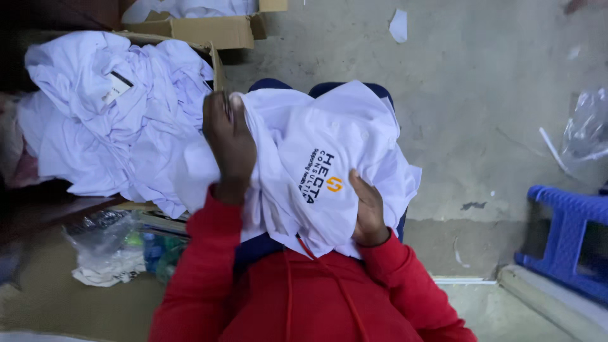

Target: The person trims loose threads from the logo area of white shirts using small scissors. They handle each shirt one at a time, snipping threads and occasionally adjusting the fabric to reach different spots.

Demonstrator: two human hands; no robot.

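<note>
A white shirt (329, 145) with a small dark and orange printed logo lies bunched over my lap, above my red hooded top. My left hand (229, 142) grips the shirt's upper left edge, fingers closed around the fabric. At the shirt's lower right side, my right hand (368, 212) holds the cloth with the thumb on top and the fingers hidden beneath. Dark blue fabric (329, 87) shows behind the shirt's top edge.
A cardboard box (216, 66) at the left holds a heap of white shirts (107, 120). A second box (209, 30) stands behind it. Crumpled plastic bags (107, 250) lie at the lower left. At the right are a blue plastic stool (567, 234) and a clear bag (586, 126) on the concrete floor.
</note>
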